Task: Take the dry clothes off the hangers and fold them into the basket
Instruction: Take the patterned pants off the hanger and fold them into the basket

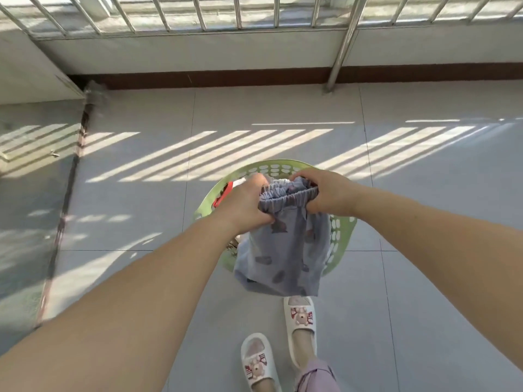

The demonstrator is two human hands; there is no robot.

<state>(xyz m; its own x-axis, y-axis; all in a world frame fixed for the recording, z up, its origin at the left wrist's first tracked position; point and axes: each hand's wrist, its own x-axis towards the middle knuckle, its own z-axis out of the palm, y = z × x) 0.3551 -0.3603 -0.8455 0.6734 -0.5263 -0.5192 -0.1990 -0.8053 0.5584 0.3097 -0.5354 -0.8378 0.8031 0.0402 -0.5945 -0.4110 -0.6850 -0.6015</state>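
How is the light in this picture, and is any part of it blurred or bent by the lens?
Head view: sunlight through the railing throws striped bars across the tiled floor. Both hands, left and right, and the pale blue shorts over the green basket sit in even shade. The left edge is smeared, and the wide lens bends the railing and stretches the forearms.

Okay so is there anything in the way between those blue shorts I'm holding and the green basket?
Nothing visible. Both the left hand and right hand grip the shorts by the waistband directly above the basket; only clothes already lie inside.
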